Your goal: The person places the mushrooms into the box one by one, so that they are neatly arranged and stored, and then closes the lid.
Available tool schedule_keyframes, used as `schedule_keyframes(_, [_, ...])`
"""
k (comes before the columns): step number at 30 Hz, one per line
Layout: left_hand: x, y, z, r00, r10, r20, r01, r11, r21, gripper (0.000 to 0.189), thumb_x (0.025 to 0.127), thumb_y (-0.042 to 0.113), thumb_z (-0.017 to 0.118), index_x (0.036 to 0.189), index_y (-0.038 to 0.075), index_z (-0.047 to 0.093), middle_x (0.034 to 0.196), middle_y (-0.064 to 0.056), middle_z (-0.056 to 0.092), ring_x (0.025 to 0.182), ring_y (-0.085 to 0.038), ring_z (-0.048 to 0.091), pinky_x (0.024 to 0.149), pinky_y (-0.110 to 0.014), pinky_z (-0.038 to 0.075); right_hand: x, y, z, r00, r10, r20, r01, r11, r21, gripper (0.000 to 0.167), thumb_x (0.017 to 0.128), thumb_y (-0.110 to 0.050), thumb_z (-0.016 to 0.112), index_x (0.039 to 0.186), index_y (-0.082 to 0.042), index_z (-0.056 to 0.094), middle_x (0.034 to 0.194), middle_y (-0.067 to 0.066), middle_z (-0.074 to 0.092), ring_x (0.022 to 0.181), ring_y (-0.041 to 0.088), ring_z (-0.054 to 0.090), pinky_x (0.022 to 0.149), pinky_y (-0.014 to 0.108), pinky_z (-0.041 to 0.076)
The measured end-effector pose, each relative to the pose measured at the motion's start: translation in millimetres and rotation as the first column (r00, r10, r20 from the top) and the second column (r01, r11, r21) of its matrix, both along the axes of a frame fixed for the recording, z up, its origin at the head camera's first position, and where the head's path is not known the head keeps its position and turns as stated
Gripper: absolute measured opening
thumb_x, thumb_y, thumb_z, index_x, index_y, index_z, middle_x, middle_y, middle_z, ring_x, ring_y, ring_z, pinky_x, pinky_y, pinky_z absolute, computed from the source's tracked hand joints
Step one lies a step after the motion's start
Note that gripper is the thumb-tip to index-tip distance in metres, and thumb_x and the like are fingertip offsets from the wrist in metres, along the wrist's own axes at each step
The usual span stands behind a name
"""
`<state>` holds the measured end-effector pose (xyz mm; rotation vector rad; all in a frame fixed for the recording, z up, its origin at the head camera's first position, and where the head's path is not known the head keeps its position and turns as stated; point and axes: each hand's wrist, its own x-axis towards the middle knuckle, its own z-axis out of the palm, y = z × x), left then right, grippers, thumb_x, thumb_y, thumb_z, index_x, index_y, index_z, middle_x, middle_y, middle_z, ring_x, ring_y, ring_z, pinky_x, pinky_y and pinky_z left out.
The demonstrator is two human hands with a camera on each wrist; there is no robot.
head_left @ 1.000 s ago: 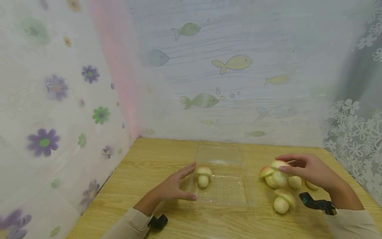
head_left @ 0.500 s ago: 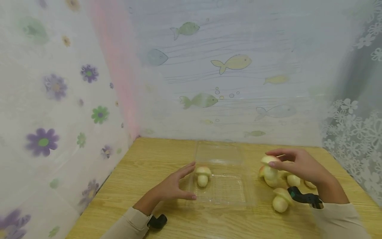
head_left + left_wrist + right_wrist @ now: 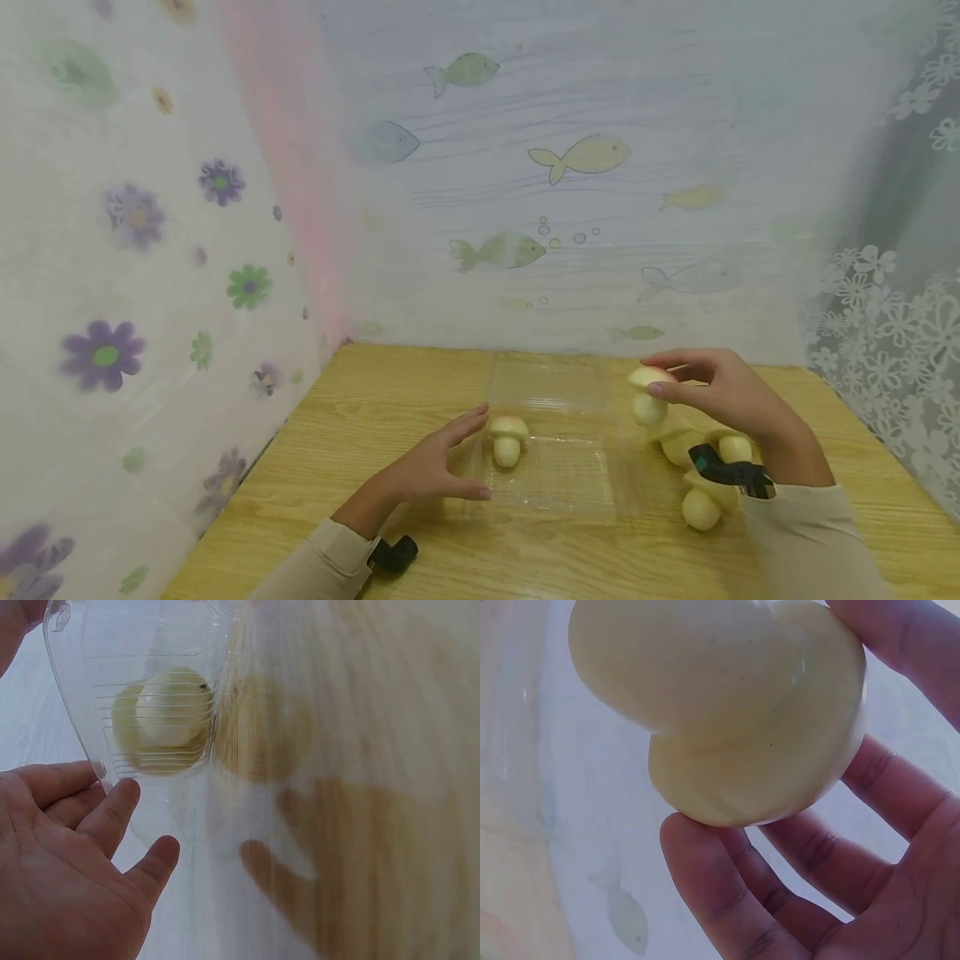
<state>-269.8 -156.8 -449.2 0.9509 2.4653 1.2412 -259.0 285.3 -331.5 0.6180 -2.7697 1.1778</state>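
My right hand (image 3: 723, 396) holds a toy mushroom (image 3: 648, 408) by its cap, stem downward, above the table right of the clear plastic box. In the right wrist view the pale mushroom (image 3: 727, 712) fills the top, fingers and thumb around its cap. The clear box (image 3: 555, 504) lies with its lid (image 3: 547, 382) folded back. A second mushroom (image 3: 507, 442) sits in its left part. My left hand (image 3: 420, 471) is spread at the box's left side, fingertips at the wall. In the left wrist view those fingers (image 3: 112, 814) touch the box edge.
Several more mushrooms (image 3: 701, 504) lie on the wooden table (image 3: 390, 400) to the right of the box, partly behind the right wrist. A fish-patterned sheet (image 3: 585, 208) hangs behind the table, and a flowered one (image 3: 150, 275) closes the left side.
My right hand has lifted a mushroom from the pile and carried it left and up toward the box. The left hand has stayed at the box's side.
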Motion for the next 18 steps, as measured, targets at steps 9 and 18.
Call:
schedule_keyframes(9, [-0.8, 0.9, -0.5, 1.000, -0.015, -0.008, 0.015, 1.000, 0.017, 0.107, 0.085, 0.042, 0.086, 0.167, 0.018, 0.022, 0.172, 0.018, 0.010, 0.161, -0.028, 0.012, 0.120, -0.069, 0.025, -6.8, -12.2, -1.8, 0.999, 0.033, -0.033, -0.034, 0.998, -0.055, 0.036, 0.099, -0.030, 0.074, 0.134, -0.028, 0.070, 0.141, 0.002, 0.063, 0.114, 0.018, 0.068, 0.086, 0.032, 0.058])
schedule_keyframes(18, [0.6, 1.0, 0.8, 1.000, -0.007, 0.009, 0.007, 1.000, 0.015, 0.104, 0.086, 0.038, 0.086, 0.167, 0.028, 0.022, 0.171, 0.022, 0.010, 0.161, -0.025, 0.012, 0.121, -0.067, 0.026, -9.9, -21.2, -6.6, 0.998, 0.047, -0.031, -0.049, 0.996, -0.080, 0.036, 0.098, -0.032, 0.075, 0.133, -0.030, 0.070, 0.143, 0.003, 0.062, 0.115, 0.021, 0.067, 0.084, 0.034, 0.059])
